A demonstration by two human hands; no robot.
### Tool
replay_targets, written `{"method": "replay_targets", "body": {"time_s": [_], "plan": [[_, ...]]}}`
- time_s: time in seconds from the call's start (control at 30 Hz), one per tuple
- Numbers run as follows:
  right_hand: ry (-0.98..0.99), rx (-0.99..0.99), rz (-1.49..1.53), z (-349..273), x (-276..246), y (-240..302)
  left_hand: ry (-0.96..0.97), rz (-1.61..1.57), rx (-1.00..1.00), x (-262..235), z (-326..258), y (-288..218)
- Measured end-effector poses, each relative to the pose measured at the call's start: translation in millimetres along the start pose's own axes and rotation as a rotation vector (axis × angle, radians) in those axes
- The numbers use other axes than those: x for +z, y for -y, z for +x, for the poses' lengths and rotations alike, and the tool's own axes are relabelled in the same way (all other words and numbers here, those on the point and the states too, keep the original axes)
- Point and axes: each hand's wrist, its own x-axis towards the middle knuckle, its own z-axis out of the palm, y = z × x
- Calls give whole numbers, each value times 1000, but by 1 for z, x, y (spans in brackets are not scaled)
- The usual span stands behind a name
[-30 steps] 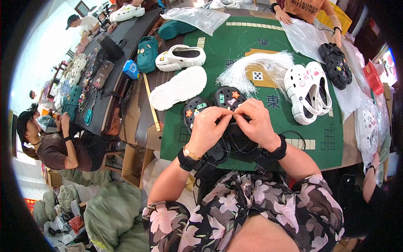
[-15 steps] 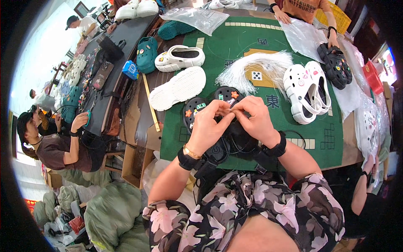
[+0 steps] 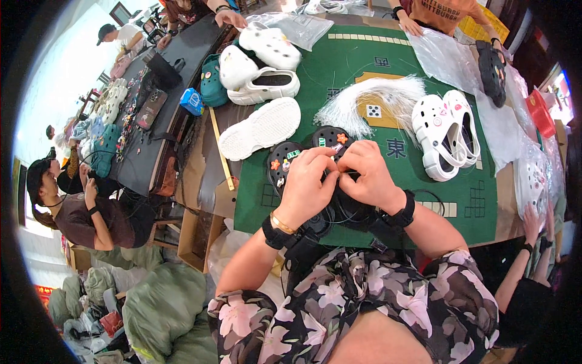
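At the near side of the green table mat, my left hand (image 3: 307,189) and my right hand (image 3: 371,181) meet over a pair of black clogs. Both have thumb and fingertips pinched together; whatever lies between them is too small to make out. The left black clog (image 3: 279,173), decorated with orange and green charms, shows beside my left fingers. Just beyond my fingertips is the toe of the other black clog (image 3: 330,137), partly covered by my hands. A loose fan of thin white plastic strands (image 3: 344,110) lies past the clogs.
White clogs (image 3: 438,134) stand on the right. At left, a sole-up white clog (image 3: 260,129) lies near more white clogs (image 3: 267,87) and a wooden stick (image 3: 220,145). A co-worker's hand (image 3: 231,18) reaches in at the top; another person holds a black clog (image 3: 492,73).
More white clogs have arrived at the upper left under a co-worker's hand. The far-right person has lifted and turned the black clogs. My hands remain together, left fingers curled more.
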Motion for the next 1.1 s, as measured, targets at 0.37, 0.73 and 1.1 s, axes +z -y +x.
{"method": "replay_targets", "body": {"time_s": [0.37,0.73,1.1], "plan": [[127,-86,-179,10,-15,14,132,163,111,-2,1,-8],[154,351,-134,-33,-57,5,-183,-73,-347,-54,-43,57],[162,99,-250,-21,-23,45,-443,-79,-629,18,-136,113]]}}
